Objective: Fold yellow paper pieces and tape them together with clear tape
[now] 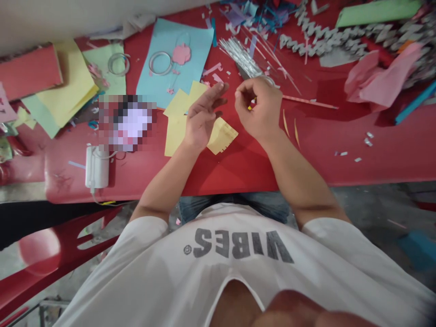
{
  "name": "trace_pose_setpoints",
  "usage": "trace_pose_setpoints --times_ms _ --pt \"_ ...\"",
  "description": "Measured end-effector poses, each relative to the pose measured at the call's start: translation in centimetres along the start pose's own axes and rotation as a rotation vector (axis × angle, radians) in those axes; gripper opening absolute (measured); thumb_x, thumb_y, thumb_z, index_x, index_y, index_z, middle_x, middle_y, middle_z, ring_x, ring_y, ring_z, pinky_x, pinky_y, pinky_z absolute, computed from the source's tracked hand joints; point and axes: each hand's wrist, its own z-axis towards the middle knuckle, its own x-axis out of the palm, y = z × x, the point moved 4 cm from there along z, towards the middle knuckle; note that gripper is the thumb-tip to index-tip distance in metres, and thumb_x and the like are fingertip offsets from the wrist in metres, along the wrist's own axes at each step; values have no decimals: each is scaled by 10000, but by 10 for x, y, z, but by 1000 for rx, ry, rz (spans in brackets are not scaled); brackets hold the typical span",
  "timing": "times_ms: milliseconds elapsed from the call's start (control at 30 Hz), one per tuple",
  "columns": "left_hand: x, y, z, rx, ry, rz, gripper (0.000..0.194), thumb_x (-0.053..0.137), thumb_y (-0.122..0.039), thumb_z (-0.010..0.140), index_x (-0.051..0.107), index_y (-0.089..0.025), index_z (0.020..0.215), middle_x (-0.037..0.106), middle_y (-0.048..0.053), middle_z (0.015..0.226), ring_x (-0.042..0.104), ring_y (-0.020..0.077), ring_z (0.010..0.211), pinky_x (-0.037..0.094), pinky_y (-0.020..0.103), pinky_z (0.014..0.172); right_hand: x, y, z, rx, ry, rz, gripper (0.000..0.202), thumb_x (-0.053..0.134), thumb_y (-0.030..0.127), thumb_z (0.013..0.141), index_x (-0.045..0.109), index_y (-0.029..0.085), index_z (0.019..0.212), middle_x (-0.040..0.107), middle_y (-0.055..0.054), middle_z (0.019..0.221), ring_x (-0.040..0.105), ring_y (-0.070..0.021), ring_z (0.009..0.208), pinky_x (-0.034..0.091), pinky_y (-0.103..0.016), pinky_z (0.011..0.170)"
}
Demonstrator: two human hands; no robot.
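Above the red table, my left hand (203,116) has its fingers stretched out, with no object visible in it. Yellow paper pieces lie under and beside it, among them a small piece with a notched edge (223,136). My right hand (260,106) is curled, thumb and fingertips pinched together. A tiny yellow and red bit (252,104) shows through the curl of its fingers; whether it is held or lies behind, I cannot tell. Just beyond that hand is a bundle of silver strips (241,56). Two thin yellow slivers (291,127) lie near my right wrist.
A blue sheet (200,38) carries a pink paper flower (181,54) and a wire coil (160,63). A pencil (309,101) lies right of centre. On the left are a white power bank (97,168) and a blurred-out phone (131,125). Crumpled pink paper (384,75) sits at right.
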Motion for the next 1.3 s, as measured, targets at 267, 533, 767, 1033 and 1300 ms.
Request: trace_pose_setpoints --times_ms 267,533,767,1033,1300 --pt "24 6 -10 -21 54 -49 671 684 -557 798 576 -308 1412 590 35 1465 402 389 1507 452 558 1148 15 -1 -8 -47 35 -91 277 418 429 1105 647 274 1106 711 -54 1025 700 -262 970 535 -464 960" --pt "26 17 -8 -1 133 -70 694 737 -532 758 573 -340 1405 559 -6 1524 440 397 1465 507 551 1106 18 -3 -7 23 23 -111 150 508 342 1043 608 258 970 653 -55 912 682 -282 965 530 -475 949" --pt "21 -2 -8 -27 73 -30 634 678 -511 785 586 -360 1394 506 -35 1571 481 374 1432 524 483 1057 3 -4 -4 85 -81 -29 205 485 423 1065 558 257 970 628 -43 947 678 -238 889 553 -422 877" --pt "26 -6 -10 10 123 -44 642 682 -525 795 576 -369 1409 538 -42 1531 477 354 1436 529 471 1047 9 3 -6 -50 34 -21 236 424 406 1107 625 284 1116 672 -43 1060 704 -237 933 549 -420 913" --pt "23 17 -7 85 176 47 892 863 -535 650 519 -416 1465 527 -66 1555 432 428 1470 511 518 1079 10 1 -10 1 0 -74 204 439 359 1088 619 272 1051 673 -53 1010 689 -246 918 529 -431 909"
